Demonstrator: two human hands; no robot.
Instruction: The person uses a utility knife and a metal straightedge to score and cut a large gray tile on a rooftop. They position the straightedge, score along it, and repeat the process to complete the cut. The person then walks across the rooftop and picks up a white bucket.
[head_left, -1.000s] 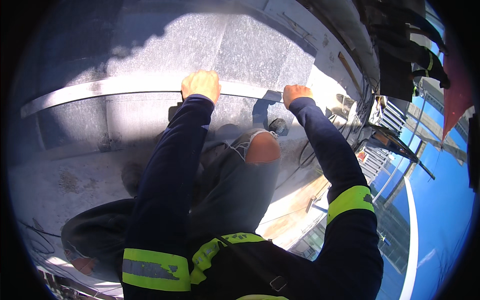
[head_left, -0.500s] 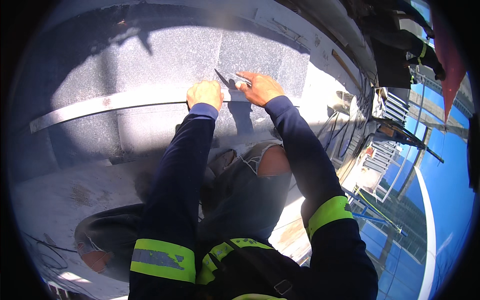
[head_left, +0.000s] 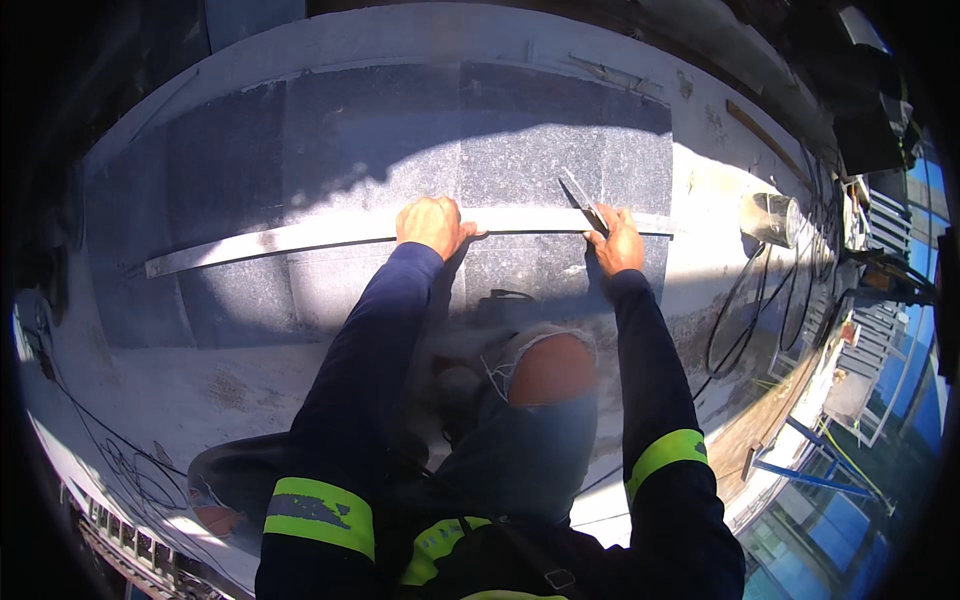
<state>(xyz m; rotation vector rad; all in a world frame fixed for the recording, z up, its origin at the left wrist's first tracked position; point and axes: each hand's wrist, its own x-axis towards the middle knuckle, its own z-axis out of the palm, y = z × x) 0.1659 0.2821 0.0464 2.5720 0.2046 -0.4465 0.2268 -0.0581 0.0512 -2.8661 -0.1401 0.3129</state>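
A long flat pale metal bar (head_left: 330, 231) lies across a grey speckled sheet (head_left: 375, 110) in front of me. My left hand (head_left: 432, 226) is closed over the bar near its middle, knuckles up, its thumb reaching right along the near edge. To the right, my right hand (head_left: 618, 243) is closed round a thin pointed metal tool (head_left: 583, 197). The tool slants up and left over the bar, its shadow beside it. Fingers cover its grip end, so its exact kind is unclear. The right fingertips are beside the bar's near edge.
My bent knee (head_left: 552, 370) is close below the sheet. Right of the sheet are a grey cylinder (head_left: 769, 220) and loose black cables (head_left: 742, 335). A wooden strip (head_left: 768, 140) lies at the far right. More cables (head_left: 125, 450) lie on the left floor.
My right hand has moved right along the bar with the tool, away from my left hand. The left hand stays on the bar, its thumb now stretched out. The whole view has shifted.
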